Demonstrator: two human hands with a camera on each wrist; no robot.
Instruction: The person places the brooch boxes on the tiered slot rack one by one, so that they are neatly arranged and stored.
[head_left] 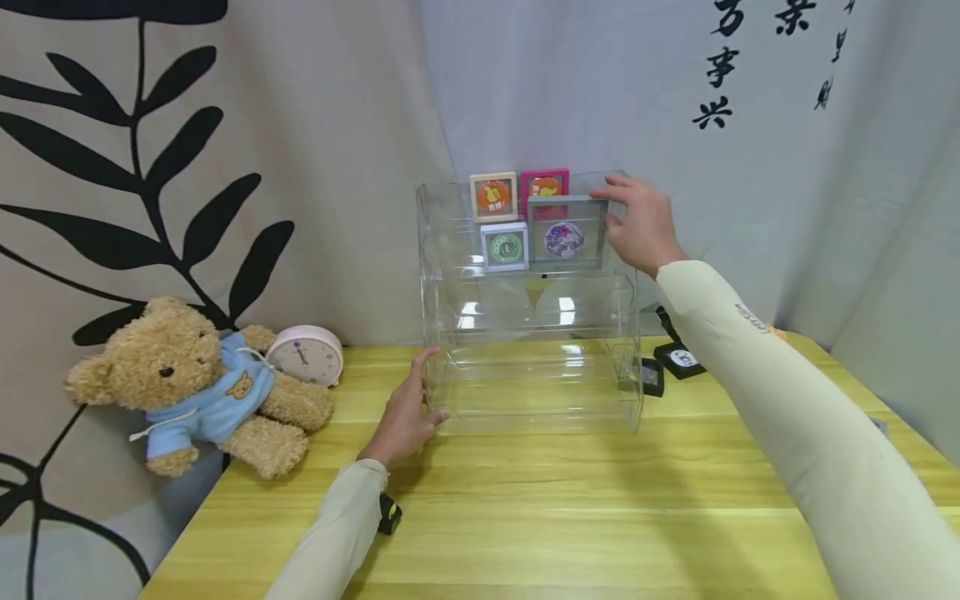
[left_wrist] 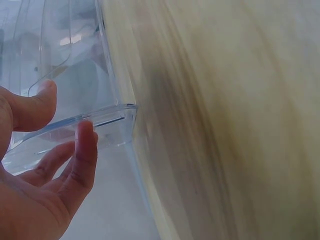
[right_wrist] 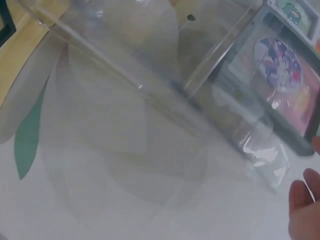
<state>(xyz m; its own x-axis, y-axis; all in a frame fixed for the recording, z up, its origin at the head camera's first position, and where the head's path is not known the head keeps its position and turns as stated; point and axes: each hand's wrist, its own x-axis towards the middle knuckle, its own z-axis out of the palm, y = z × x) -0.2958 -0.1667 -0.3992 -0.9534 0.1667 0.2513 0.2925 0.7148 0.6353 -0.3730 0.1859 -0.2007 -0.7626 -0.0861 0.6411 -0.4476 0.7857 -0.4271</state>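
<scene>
Taking the clear rack (head_left: pixel 532 325) as the centre of the dial, the largest risk is the rack itself: it could slide or tip if the right hand (head_left: pixel 643 221), at 2 o'clock, pushes while the left hand (head_left: pixel 401 421), at 8 o'clock, steadies it too weakly. The left fingers straddle and grip its side wall; the right fingers pinch the upper corner of the grey frame (head_left: pixel 567 220), at 1 o'clock on an upper tier. That frame might topple forward if freed while badly seated, or knock the lilac frame (head_left: pixel 505 247) just beside it. Counted by size: one bench (head_left: pixel 525 508), one rack, one teddy bear (head_left: pixel 225 392) near 9 o'clock, one clock (head_left: pixel 306 354) beside it, one grey frame, two black frames (head_left: pixel 680 360) at 4 o'clock with another dark piece (head_left: pixel 667 323) too hidden to identify, then three small frames: lilac and cream frame (head_left: pixel 493 197) at 11, magenta frame (head_left: pixel 545 175) at 12.
</scene>
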